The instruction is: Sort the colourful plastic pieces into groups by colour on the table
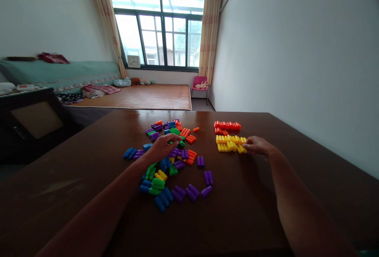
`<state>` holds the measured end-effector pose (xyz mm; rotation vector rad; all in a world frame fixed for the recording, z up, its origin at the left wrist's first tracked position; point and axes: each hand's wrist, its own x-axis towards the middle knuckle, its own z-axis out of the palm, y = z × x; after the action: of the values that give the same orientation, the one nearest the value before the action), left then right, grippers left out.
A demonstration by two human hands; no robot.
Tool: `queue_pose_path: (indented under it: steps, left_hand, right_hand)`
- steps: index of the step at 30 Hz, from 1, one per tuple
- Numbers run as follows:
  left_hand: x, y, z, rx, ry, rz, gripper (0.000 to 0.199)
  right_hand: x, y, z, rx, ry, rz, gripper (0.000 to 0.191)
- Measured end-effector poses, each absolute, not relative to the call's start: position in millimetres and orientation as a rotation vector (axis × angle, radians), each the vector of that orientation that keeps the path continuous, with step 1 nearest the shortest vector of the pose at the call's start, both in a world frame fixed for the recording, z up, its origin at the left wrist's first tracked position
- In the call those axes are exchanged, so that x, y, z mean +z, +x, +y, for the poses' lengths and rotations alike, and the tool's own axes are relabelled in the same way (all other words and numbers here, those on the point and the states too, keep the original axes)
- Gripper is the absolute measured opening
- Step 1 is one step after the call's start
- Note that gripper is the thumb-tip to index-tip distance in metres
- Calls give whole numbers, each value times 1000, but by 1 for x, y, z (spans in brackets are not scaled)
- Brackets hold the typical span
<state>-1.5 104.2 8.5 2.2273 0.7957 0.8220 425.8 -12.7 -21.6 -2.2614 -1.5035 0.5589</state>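
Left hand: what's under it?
Green pieces show by the left hand's fingertips, purple pieces on its near side. Whatever lies directly beneath is covered; can't tell if it touches anything there.

The yellow pieces (pixel 227 145) look like smooth, shiny plastic, as do the red-orange pieces (pixel 227 125) and the purple pieces (pixel 192 192). The tabletop (pixel 231 209) has a dark, glossy, wood-like finish that throws soft reflections. Beyond, the curtain (pixel 209 32) is patterned cloth, the bed mat (pixel 154 93) has a low sheen, and the wall (pixel 296 51) looks smooth and matt.
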Motion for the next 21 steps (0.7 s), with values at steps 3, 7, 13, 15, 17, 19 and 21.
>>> queue_pose_path:
  steps: [3,7,13,15,17,19,21]
  left_hand:
    - [7,-7,111,826,2248,801,31]
    - [6,-9,115,830,2301,796,31]
    - [6,-8,105,713,2481,642,30]
    - [5,-8,100,554,2615,477,33]
    - [3,-6,95,406,2727,385,39]
    - [1,-5,92,344,2800,418,39]
    - [1,-6,92,338,2846,537,31]
  right_hand:
    - [-23,421,-13,670,-2179,-1435,30]
    - [-13,414,-17,669,-2239,-1379,30]
    - [11,386,-17,175,-2127,-1625,31]
    - [11,365,-13,129,-2010,-1708,33]
    - [6,340,-8,104,-1897,-1806,33]
    - [-2,313,-5,104,-1766,-1899,30]
    - [-12,289,-2,132,-1618,-1983,24]
